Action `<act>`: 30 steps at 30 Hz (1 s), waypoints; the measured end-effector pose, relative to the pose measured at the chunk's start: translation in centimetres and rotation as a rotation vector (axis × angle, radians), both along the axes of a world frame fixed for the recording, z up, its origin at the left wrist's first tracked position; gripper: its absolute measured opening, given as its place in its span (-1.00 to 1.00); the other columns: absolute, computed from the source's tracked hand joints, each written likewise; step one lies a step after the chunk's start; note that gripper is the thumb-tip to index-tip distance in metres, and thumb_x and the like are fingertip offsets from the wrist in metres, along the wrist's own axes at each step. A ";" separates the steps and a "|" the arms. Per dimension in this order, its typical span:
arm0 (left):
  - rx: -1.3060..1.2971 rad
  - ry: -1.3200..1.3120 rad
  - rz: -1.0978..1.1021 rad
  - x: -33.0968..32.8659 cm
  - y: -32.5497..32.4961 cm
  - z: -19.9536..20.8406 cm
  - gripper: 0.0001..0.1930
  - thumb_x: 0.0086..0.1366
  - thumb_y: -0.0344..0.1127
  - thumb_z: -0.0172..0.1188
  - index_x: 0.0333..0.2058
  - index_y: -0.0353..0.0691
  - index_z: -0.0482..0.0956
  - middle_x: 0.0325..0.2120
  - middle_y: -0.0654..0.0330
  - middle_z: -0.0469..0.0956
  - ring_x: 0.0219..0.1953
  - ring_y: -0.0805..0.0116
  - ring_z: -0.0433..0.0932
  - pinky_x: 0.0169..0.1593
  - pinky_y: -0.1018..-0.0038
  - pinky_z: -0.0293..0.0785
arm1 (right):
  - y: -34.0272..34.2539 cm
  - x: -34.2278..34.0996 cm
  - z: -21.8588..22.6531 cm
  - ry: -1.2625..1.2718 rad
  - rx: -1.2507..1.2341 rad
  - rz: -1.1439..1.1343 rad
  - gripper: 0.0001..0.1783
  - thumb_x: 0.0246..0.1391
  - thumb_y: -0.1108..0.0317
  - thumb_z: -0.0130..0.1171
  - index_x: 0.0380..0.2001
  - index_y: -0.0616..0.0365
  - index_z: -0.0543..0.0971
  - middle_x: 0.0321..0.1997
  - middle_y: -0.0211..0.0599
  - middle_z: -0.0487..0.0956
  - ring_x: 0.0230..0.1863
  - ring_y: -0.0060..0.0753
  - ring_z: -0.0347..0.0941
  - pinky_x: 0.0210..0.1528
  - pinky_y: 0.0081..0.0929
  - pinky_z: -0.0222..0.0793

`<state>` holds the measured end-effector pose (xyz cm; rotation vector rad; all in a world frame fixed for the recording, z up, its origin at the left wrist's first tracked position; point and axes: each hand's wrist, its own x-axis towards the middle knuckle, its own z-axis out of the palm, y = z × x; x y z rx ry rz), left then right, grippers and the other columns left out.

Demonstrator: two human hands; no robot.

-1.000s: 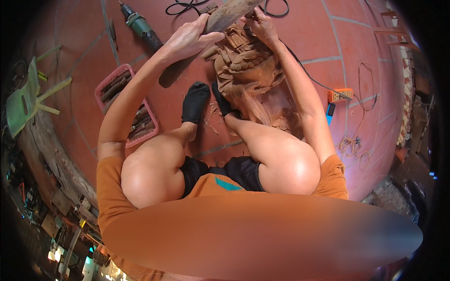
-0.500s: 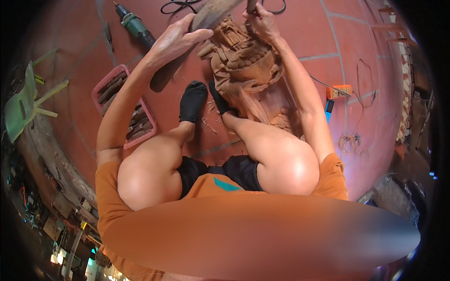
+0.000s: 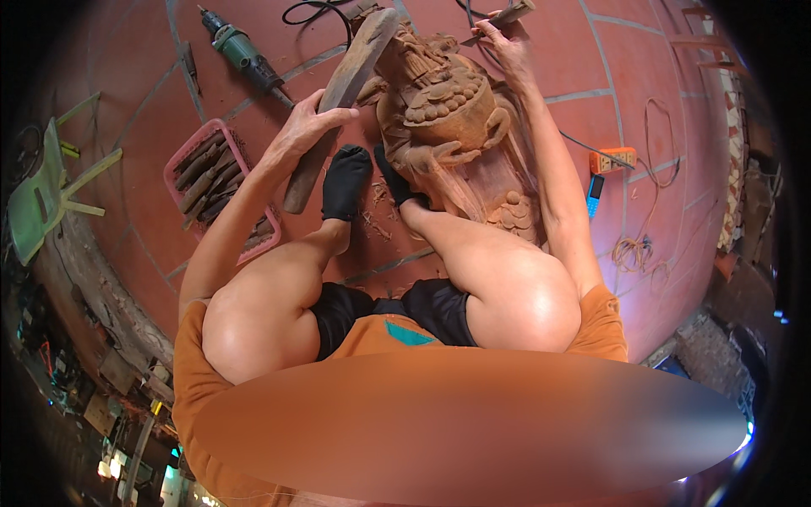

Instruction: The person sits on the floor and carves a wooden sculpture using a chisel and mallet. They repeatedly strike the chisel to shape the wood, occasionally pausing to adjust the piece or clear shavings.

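Left hand (image 3: 306, 127): fingers wrapped around a long wooden mallet (image 3: 338, 93).
Right hand (image 3: 500, 44): pinching a chisel (image 3: 498, 19) above the wooden carving (image 3: 443, 110).

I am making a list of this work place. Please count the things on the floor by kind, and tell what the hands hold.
Carving: 1
Mallet, in left hand: 1
Chisel, in right hand: 1
Grinder: 1
Pink tray of tools: 1
Green chair: 1
Orange socket box: 1
Total: 7
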<state>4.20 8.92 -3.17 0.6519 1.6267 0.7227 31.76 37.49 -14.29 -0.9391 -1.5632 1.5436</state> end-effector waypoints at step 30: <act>-0.009 0.031 -0.048 -1.4 -1.2 -3.6 -0.50 0.14 0.03 0.42 -0.14 -0.21 0.49 -0.52 0.27 0.44 -0.58 0.46 0.49 -0.51 0.44 0.47 | -0.8 -1.0 -2.4 -0.150 0.343 0.227 -0.75 0.27 0.49 0.28 -0.02 0.13 0.54 -0.17 -0.47 0.63 -0.08 -0.61 0.59 0.08 -0.54 0.56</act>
